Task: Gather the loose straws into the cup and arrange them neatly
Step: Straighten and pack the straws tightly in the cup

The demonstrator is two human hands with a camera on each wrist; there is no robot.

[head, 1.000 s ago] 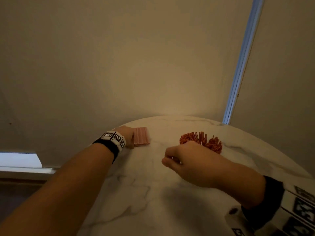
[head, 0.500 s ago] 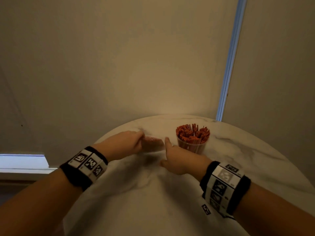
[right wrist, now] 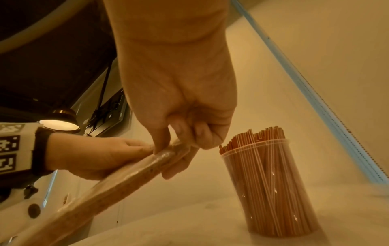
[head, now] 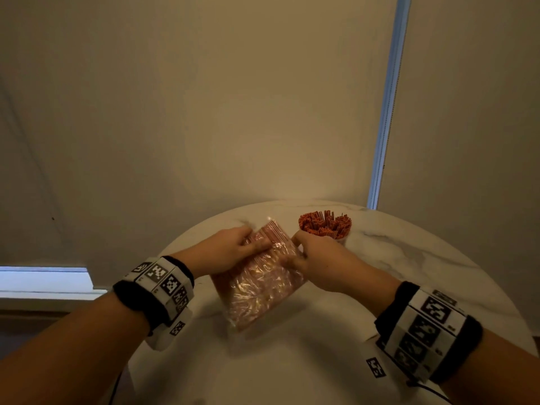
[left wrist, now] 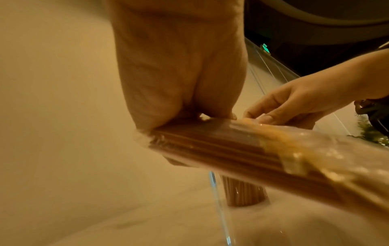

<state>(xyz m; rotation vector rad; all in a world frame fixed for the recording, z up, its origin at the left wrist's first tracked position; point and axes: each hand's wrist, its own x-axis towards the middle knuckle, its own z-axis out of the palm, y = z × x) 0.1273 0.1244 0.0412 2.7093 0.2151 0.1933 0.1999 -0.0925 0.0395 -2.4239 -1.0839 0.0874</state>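
My left hand (head: 230, 249) pinches the 9 o'clock edge of a clear bag of straws (head: 263, 283) lifted over the worktop, and my right hand (head: 318, 258) pinches its 3 o'clock edge, so this batch is, I judge, still to be opened and emptied. At 1 o'clock the cup (right wrist: 271, 188) stands upright, already packed with orange straws (head: 325, 224), their tips uneven and needing levelling. The round marbled worktop (head: 409, 258) sits against a plain beige wall (head: 233, 112) with a pale blue strip (head: 385, 103) at 1 o'clock.

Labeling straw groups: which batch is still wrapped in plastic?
The flat pack gripped by left hand and right hand; the other straws stand bare in the cup.
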